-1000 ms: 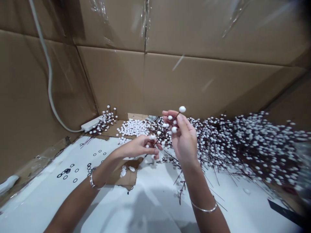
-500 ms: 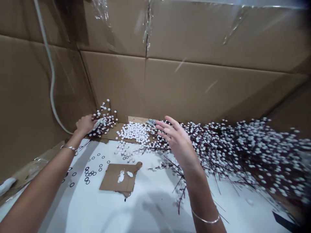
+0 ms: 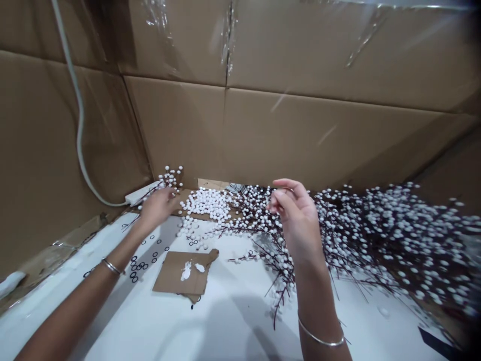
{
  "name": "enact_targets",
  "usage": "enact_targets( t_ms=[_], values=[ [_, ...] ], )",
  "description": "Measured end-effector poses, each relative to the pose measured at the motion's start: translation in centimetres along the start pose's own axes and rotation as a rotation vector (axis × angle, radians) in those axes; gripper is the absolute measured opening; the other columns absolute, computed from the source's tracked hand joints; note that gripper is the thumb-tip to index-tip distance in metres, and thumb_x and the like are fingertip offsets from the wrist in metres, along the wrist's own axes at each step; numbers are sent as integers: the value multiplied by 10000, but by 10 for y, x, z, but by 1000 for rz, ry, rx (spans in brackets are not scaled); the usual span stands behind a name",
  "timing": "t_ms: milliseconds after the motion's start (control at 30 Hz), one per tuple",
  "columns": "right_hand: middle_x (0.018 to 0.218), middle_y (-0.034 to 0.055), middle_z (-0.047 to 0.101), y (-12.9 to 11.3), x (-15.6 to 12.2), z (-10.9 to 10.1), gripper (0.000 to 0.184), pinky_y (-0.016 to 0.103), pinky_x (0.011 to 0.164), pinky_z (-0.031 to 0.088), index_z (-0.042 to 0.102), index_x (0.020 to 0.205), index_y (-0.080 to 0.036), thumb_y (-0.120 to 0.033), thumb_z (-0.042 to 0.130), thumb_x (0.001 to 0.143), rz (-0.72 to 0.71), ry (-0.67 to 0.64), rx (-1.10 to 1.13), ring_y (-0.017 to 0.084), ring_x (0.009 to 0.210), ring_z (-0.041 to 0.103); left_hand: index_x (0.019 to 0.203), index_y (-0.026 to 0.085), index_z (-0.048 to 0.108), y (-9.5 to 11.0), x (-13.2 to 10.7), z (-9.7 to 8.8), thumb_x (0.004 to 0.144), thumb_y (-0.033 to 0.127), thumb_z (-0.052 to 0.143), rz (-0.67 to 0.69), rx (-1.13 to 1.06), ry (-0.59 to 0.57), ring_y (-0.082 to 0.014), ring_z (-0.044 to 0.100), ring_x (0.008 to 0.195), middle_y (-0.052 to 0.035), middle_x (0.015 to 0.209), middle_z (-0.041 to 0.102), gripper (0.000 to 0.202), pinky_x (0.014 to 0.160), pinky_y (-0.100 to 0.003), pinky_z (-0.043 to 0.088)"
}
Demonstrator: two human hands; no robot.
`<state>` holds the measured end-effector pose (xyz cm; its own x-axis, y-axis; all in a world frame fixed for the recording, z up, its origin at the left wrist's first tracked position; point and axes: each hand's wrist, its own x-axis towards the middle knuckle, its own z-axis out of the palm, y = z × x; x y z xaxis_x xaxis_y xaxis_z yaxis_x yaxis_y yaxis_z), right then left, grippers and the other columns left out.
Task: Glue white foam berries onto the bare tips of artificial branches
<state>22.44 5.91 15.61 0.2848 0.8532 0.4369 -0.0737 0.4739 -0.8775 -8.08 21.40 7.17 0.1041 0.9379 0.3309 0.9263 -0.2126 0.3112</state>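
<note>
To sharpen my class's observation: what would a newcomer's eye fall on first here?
The eye goes first to the great heap of dark, thin branches studded with round white berries, spreading across the right side beside the right hand. Left of it lies a pile of loose white balls, beside the left hand, with small black rings scattered below it.

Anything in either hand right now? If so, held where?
Left hand looks empty, open beside a white-berried sprig. Right hand is curled, fingertips together, but whether they pinch a thin stem cannot be told.
</note>
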Motion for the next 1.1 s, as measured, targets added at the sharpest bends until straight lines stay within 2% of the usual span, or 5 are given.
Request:
enact_targets(
  t_ms=[133,400,633,833,1100],
  values=[
    [564,-68,404,-5,-2,-2,64,243,550,400,596,940,-235,-247,584,878,-70,16,11,84,525,406,1013,212,677,66,-30,35,905,456,480,364,-136,-376,-244,645,980,-69,1063,701,331,816,-314,480],
    [531,-72,388,-19,-7,-10,53,244,515,377,606,913,-234,-244,573,872,-150,58,-36,88,489,382,1068,148,625,117,-43,75,828,214,570,375,98,-405,-342,618,1021,-165,1057,675,255,859,-432,463],
    [609,-33,533,-14,9,-48,128,248,542,379,604,957,-232,-294,517,887,-170,124,-451,117,553,486,1205,199,536,128,-32,36,870,264,504,499,-8,-361,-300,530,1187,-108,1272,594,343,1002,-452,399],
    [1008,66,691,42,38,-101,406,288,739,428,671,1122,-268,-122,430,829,256,-17,-1386,207,918,630,1174,261,538,139,-51,-26,941,438,471,462,-307,-178,-252,528,1187,-38,1257,601,300,1006,-423,416],
    [1075,73,713,79,48,-108,257,323,764,471,736,991,-267,-301,581,789,450,-65,-1476,260,992,649,1126,293,578,140,-82,-70,939,480,498,499,-380,-132,-233,553,1152,-10,1209,622,276,985,-384,438]
  ],
)
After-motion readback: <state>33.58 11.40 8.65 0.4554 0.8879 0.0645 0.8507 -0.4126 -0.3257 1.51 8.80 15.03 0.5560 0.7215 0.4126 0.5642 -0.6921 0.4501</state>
